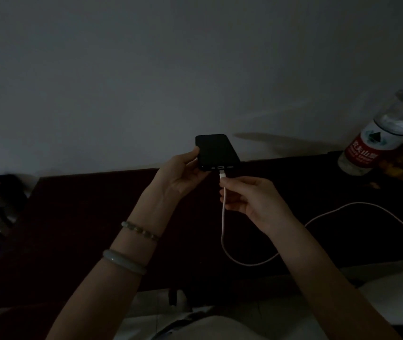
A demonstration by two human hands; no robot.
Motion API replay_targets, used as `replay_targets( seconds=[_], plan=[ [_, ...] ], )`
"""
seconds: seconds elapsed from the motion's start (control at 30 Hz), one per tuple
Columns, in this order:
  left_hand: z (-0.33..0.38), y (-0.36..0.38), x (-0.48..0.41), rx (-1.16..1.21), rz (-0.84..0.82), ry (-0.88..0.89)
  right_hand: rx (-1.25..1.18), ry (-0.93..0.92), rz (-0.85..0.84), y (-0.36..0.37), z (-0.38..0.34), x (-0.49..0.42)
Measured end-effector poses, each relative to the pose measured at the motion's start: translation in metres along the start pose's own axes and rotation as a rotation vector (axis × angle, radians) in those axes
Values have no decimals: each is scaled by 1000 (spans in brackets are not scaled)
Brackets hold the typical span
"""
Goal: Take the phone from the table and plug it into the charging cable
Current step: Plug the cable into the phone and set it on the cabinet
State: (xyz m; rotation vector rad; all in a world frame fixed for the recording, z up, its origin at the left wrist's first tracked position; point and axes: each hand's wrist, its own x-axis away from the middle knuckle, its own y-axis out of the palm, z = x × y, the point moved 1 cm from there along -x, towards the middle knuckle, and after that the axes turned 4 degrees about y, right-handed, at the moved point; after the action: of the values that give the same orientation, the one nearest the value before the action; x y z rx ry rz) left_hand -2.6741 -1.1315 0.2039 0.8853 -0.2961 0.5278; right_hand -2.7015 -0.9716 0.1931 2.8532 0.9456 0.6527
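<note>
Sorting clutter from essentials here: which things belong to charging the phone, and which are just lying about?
In use:
phone, in left hand
charging cable, plug in right hand

Lying about:
water bottle
dark table

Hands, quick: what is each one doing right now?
Left hand: closed on the phone, held up above the table.
Right hand: closed on the charging cable, plug at the phone's port.

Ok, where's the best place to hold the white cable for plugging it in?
Pinch the stiff white plug housing just behind its tip, from below, as the right hand does. The phone port faces down toward it; the cable beneath is limp.
</note>
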Motion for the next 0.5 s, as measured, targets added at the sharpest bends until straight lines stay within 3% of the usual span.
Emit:
replay_targets(
  seconds=[0.5],
  plan=[
    [-1,-7,7,54,-28,4,-171,225,4,9,-2,2]
  ],
)
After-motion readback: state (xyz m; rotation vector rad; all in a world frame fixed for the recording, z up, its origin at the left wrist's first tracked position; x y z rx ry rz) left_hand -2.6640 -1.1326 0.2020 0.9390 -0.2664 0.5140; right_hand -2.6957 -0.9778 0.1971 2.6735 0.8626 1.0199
